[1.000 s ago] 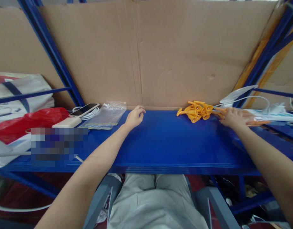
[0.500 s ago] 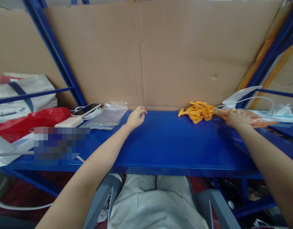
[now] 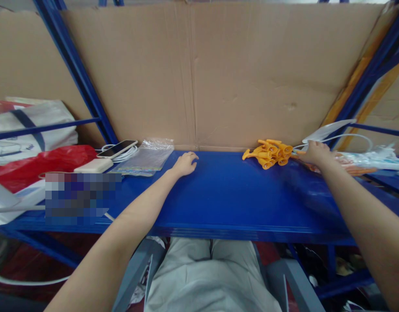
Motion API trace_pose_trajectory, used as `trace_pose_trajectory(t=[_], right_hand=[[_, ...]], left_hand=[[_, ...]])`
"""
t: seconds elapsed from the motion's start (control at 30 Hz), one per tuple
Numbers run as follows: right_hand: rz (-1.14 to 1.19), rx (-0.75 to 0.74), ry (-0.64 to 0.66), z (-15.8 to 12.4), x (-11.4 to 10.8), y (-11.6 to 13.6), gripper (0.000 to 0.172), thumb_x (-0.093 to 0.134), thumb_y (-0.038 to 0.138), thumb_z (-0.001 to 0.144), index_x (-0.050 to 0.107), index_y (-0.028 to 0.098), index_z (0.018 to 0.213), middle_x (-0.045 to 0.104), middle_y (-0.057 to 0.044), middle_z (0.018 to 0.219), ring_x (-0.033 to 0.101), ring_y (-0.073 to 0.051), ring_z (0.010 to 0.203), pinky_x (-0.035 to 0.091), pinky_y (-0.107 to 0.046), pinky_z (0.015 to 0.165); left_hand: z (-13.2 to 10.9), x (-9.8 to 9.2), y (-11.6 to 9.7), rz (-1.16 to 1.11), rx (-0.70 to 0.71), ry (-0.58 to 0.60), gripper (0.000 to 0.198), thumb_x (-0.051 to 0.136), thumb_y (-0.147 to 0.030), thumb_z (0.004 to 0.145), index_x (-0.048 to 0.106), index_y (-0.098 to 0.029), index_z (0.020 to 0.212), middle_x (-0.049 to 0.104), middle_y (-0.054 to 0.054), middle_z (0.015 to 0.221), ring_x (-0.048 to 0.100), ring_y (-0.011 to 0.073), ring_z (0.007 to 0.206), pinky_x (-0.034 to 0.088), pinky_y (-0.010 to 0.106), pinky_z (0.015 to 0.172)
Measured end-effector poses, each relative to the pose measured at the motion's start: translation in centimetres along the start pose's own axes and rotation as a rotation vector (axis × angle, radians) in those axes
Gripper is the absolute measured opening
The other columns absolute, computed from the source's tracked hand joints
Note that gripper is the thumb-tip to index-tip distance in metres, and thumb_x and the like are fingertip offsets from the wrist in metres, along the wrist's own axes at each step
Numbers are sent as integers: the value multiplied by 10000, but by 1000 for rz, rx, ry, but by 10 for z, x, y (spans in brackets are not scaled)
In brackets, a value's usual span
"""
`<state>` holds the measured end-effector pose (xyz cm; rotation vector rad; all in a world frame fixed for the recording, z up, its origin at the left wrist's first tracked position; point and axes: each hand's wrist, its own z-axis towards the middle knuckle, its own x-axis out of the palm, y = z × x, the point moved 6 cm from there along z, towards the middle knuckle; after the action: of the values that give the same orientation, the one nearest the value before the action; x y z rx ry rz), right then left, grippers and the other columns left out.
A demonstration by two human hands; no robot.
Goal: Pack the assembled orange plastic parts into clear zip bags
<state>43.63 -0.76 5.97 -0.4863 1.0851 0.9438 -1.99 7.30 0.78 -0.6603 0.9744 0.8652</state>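
In the head view, a glossy blue metal surface (image 3: 231, 199) runs in front of the seated person, with a tall brown cardboard panel (image 3: 251, 78) along its far edge. A cluster of orange plastic pieces with round, hollow, cup-like ends (image 3: 273, 154) lies far right of the middle, heaped together and uncovered. Just right of it, long orange pieces under clear plastic (image 3: 358, 169) stretch toward the right end.

The right hand (image 3: 316, 155) is over the left end of these covered pieces, fingers bent downward; whether it grips them or only rests there, I cannot tell. The left hand (image 3: 185, 164) is palm down near the far edge, fingers loosely parted and relaxed, with nothing visible in it.

Just left of the left hand, flat transparent plastic bags (image 3: 144, 159) lie stacked, apart from both hands and looking unfilled. Farther left are a dark-screened phone (image 3: 117, 149), a coiled white cable (image 3: 129, 154) and a crumpled red plastic bag (image 3: 59, 160).

Judging by this layout, the work looks early: the orange pieces at right are loose or under plastic, no finished item can be made out, and the transparent bags appear unused.
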Motion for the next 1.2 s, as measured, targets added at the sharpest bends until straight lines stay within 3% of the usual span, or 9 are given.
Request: trace_pose_trajectory(t=[0.17,0.3,0.43,0.5,0.6,0.8,0.93,1.07,1.2], right_hand=[[193,-162,43,-3,-27,58,784,611,354,833,345,72,1514,400,-258,1526,389,-373,1396,357,-519,1100],[247,-264,40,-10,-28,100,686,587,375,860,438,100,1470,476,-237,1471,449,-392,1339,381,-545,1059],[293,-360,-113,-33,-23,125,475,452,301,925,576,143,1355,610,-205,1311,562,-363,1192,443,-499,964],[239,-455,-139,-48,-17,134,424,400,243,934,655,147,1259,650,-185,1263,572,-351,1179,425,-486,981],[156,-574,-57,-64,-4,142,411,380,218,938,717,155,1166,679,-147,1256,570,-320,1210,416,-437,1000],[59,-517,80,-71,6,141,427,396,242,930,721,165,1196,699,-126,1251,618,-304,1168,450,-400,956],[-23,-583,177,-75,11,145,414,442,287,910,734,189,1187,716,-120,1217,643,-306,1124,468,-405,934],[-58,-612,214,-77,17,146,425,453,319,908,722,185,1208,683,-131,1279,608,-322,1184,455,-455,966],[-95,-597,224,-77,21,146,404,470,337,909,721,213,1201,662,-127,1306,571,-325,1236,430,-489,998]], left_hand=[[-7,-15,23,206,-246,-4,424,476,-111,834,664,-138,1213,642,179,1319,545,330,1294,335,559,1156],[-17,-28,53,261,-523,24,510,543,-145,769,636,-110,1269,599,245,1366,454,423,1371,200,702,1153],[-24,-24,76,247,-681,126,524,548,-186,754,653,-111,1261,560,273,1405,413,450,1397,149,739,1140],[-24,-20,83,228,-689,121,526,551,-200,745,662,-124,1254,580,278,1379,438,459,1376,163,754,1123],[-21,-17,88,216,-659,80,520,566,-226,731,674,-162,1236,642,259,1303,495,472,1320,190,795,1076],[-21,-16,88,249,-704,111,460,566,-229,768,684,-165,1208,644,248,1306,503,447,1326,228,756,1093],[-23,-19,83,237,-737,133,460,543,-206,780,671,-144,1218,642,250,1310,540,429,1298,291,712,1087],[-22,-21,81,226,-740,124,433,536,-229,804,680,-127,1200,645,253,1302,589,408,1245,369,640,1072],[-21,-21,85,203,-739,82,450,590,-287,776,692,-121,1182,674,266,1233,609,433,1203,396,651,1042]])
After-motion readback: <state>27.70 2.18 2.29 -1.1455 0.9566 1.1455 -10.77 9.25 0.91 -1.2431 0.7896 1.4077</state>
